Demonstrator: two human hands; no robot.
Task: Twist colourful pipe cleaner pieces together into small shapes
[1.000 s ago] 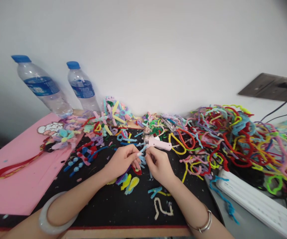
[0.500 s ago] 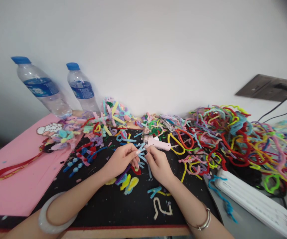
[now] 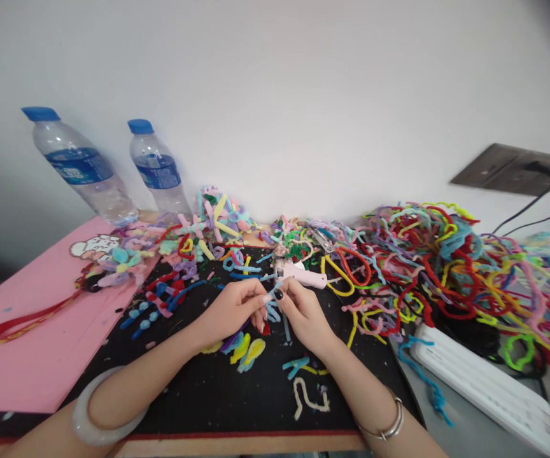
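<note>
My left hand (image 3: 240,305) and my right hand (image 3: 303,312) meet over the middle of the black mat (image 3: 227,401). Between their fingertips they pinch a light blue pipe cleaner piece (image 3: 273,310) with several short strands; its full shape is partly hidden by the fingers. Just behind the hands lies a pale pink glue gun (image 3: 305,276). Closer to me on the mat are yellow and blue pipe cleaner loops (image 3: 252,353), a small blue and yellow piece (image 3: 298,367) and a bent cream pipe cleaner (image 3: 309,395).
Two water bottles (image 3: 158,168) lean by the wall at the back left. A pink sheet (image 3: 31,356) with a red strap (image 3: 31,321) lies left. On the right are a heap of colourful pipe cleaners (image 3: 447,261), a white power strip (image 3: 485,388) and a wall socket (image 3: 504,168).
The fingers of both hands have shifted slightly around the light blue piece, and its strands now sit differently, fewer of them showing above the fingertips. The surroundings stay the same.
</note>
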